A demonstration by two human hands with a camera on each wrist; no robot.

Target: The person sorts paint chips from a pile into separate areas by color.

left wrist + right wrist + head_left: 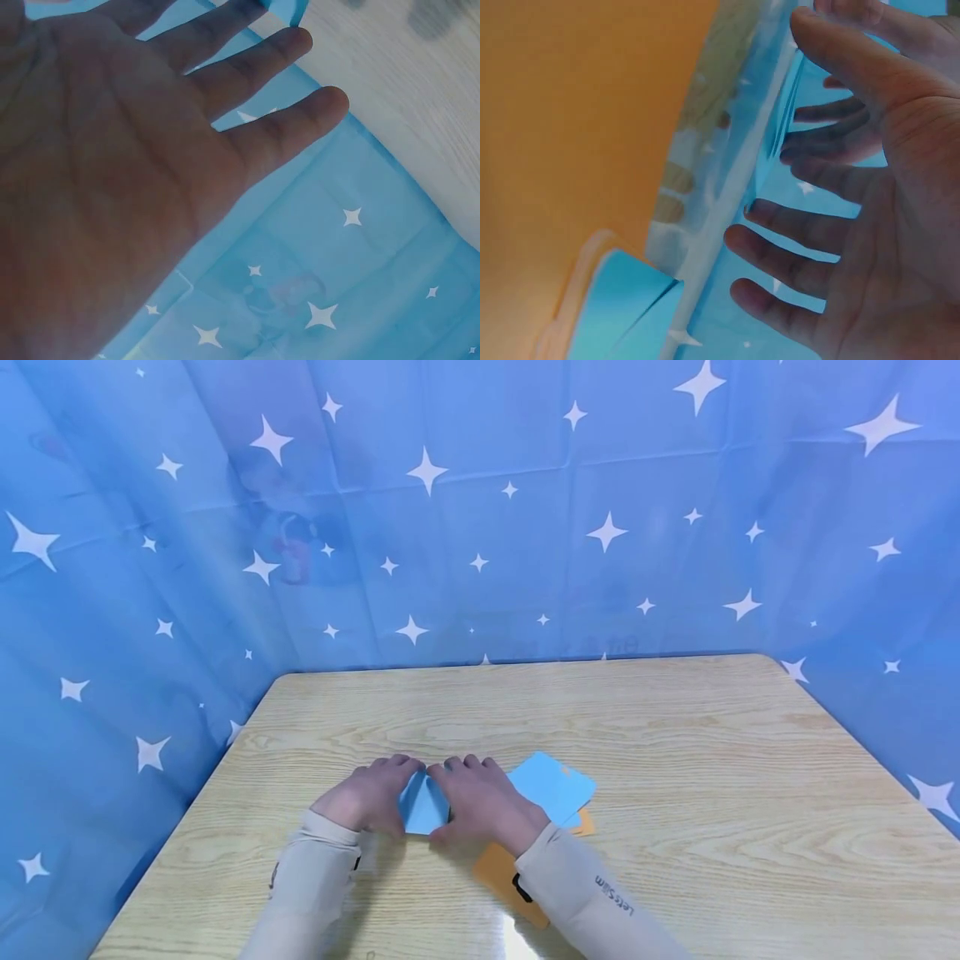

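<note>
A small stack of blue cards (424, 803) stands between my two hands just above the wooden table, left of its middle. My left hand (371, 795) holds its left side, thumb at the near corner and fingers at the far one. Opposite it, my right hand (483, 802) holds the right side in the same way. Thin layered edges of the blue cards (780, 112) show between thumb and fingers in the right wrist view. In the left wrist view, the left hand's outer fingers (285, 135) are spread, and only a blue corner (289, 9) shows.
Right of my right hand, another blue card (553, 787) lies over an orange one (585, 825). A further orange card (510, 883) lies partly under my right forearm. A blue curtain with white stars (525, 527) hangs behind the table (712, 760).
</note>
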